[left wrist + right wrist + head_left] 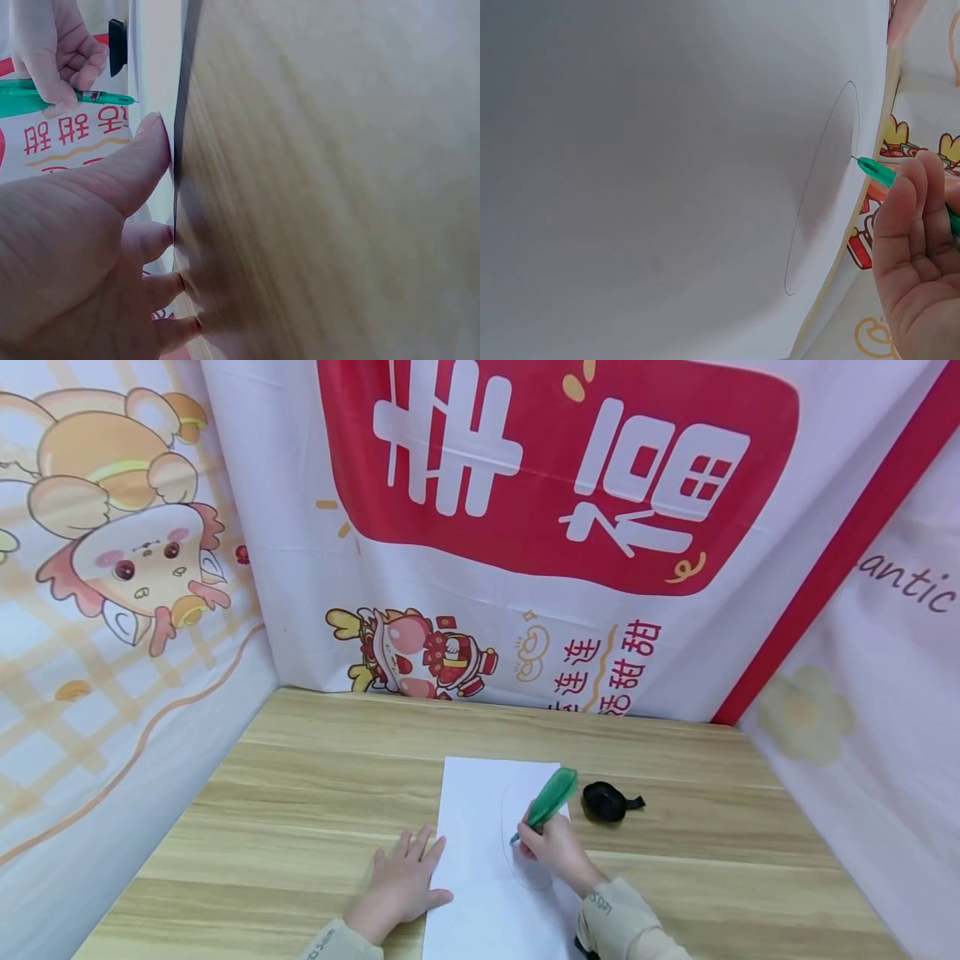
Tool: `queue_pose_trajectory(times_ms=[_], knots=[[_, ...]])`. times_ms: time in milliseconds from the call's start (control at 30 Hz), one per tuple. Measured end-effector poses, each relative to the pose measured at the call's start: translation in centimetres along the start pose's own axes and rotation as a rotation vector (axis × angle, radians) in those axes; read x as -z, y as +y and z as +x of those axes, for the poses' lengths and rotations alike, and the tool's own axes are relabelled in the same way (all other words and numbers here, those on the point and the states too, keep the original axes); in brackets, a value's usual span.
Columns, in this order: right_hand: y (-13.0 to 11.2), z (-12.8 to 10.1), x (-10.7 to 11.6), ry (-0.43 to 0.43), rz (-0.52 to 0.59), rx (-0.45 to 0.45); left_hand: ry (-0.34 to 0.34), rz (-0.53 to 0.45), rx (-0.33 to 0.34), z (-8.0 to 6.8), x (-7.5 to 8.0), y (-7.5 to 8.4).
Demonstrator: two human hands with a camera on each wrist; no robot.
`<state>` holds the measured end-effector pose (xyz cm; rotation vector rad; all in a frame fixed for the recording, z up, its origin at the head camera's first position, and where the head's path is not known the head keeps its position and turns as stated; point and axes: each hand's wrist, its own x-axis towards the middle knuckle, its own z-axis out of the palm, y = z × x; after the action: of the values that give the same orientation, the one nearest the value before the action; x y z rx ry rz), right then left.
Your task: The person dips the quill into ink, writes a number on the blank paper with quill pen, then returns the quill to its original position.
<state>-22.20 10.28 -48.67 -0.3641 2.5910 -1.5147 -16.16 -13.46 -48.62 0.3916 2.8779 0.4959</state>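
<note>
A white sheet of paper (471, 810) lies on the wooden table, bearing a thin drawn line in a long oval shape. My right hand (561, 850) pinches a green pen (553, 795) with a broad leaf-like top over the right part of the sheet. In the right wrist view the pen's tip (854, 157) is right at the drawn line, inside the oval's upper end. My left hand (405, 883) rests with spread fingers at the sheet's left edge. Its thumb (146, 154) reaches onto the paper, while the other fingers lie by the edge.
A small black round object with a short strap (604, 802) lies right of the paper. Something dark (585, 948) shows partly beneath the right sleeve. Printed cloth walls (285, 610) border the wooden table (315, 777) at the back and both sides.
</note>
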Motion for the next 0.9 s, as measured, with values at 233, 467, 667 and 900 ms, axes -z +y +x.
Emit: queue_pose_trajectory(times_ms=[233, 467, 667, 900], knots=[[-0.28, -0.26, -0.22, -0.013, 0.028, -0.033, -0.004, -0.001, -0.005, -0.18, 0.26, 0.23], [-0.4, -0.47, -0.28, -0.022, 0.029, -0.053, -0.007, -0.001, 0.009, -0.04, 0.11, 0.15], [-0.31, -0.56, -0.42, -0.024, 0.031, -0.054, 0.001, -0.002, 0.009, 0.02, 0.0, 0.13], [-0.36, -0.61, -0.49, -0.019, 0.021, -0.038, 0.005, -0.022, 0.004, -0.04, 0.13, 0.18]])
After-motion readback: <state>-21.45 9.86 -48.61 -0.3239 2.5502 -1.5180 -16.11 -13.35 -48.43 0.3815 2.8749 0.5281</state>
